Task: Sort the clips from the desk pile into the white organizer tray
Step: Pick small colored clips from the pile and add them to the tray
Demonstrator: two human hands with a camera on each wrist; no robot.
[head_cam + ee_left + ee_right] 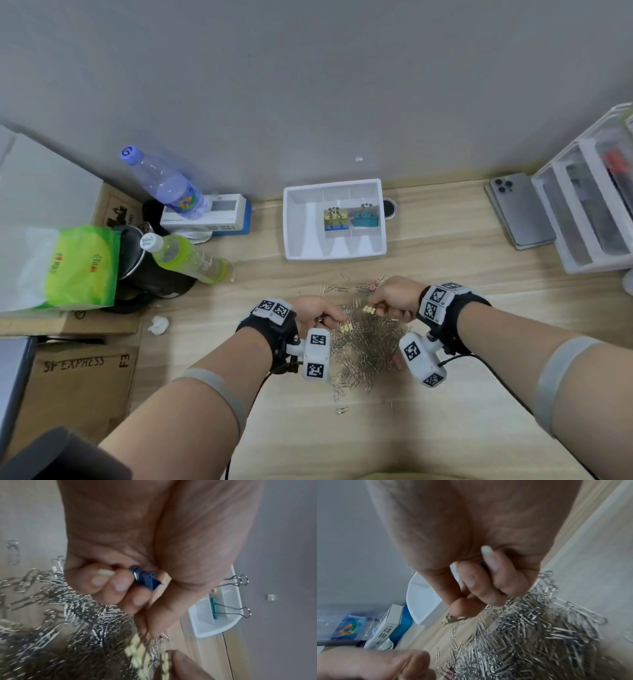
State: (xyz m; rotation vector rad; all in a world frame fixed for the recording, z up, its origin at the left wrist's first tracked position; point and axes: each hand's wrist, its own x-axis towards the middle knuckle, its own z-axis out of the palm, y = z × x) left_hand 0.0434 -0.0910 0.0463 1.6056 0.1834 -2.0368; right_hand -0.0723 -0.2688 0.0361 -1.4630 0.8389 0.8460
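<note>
a: item one, desk (445,240). largest thing in view?

b: yes. light wood, holding all the rest.

a: item two, white organizer tray (301,222).

b: at the far edge by the wall, straight ahead of both hands, well apart from them. three compartments; a yellow binder clip (335,219) in the middle one, a teal binder clip (365,219) in the right one, the left one bare.

a: item three, pile of paper clips (370,342).

b: silver heap between the wrists, near edge of the desk.

a: item four, left hand (317,313).

b: fingers curled round a small blue binder clip (145,578), thumb and forefinger also pinching at the pile.

a: item five, right hand (394,298).

b: thumb and forefinger pinching a small gold clip (448,619), other fingers curled in.

a: which is nearer the tray?

b: the right hand, slightly. i judge either load travels forward, away from the body.
</note>
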